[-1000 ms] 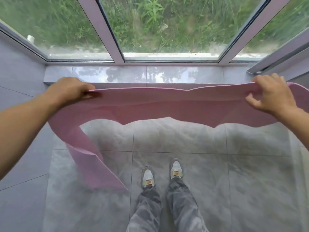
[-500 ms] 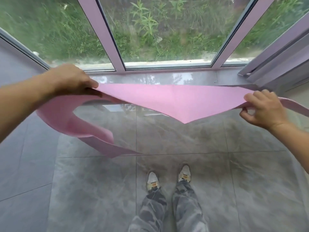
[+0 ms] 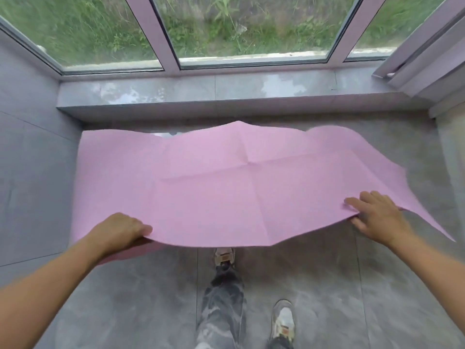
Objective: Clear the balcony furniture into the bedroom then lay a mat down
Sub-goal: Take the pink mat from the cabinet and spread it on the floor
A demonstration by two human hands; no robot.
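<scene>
A thin pink mat (image 3: 226, 187) with fold creases is spread out flat above the grey tiled balcony floor, its far edge near the window ledge. My left hand (image 3: 120, 229) grips the mat's near edge on the left, fingers curled over it. My right hand (image 3: 375, 215) holds the near edge on the right, fingers lying on top and thumb underneath. The near edge is lifted off the floor; the mat's far right corner droops toward the tiles.
A grey stone window ledge (image 3: 226, 91) runs below the glass panes (image 3: 241, 28). Grey tiled walls close in on the left (image 3: 30, 159) and right. My two feet in sneakers (image 3: 283, 321) stand on the floor tiles just behind the mat.
The mat has unfolded from a hanging, twisted sheet into a wide flat spread. Both hands have dropped lower and come toward me, and one foot has stepped back.
</scene>
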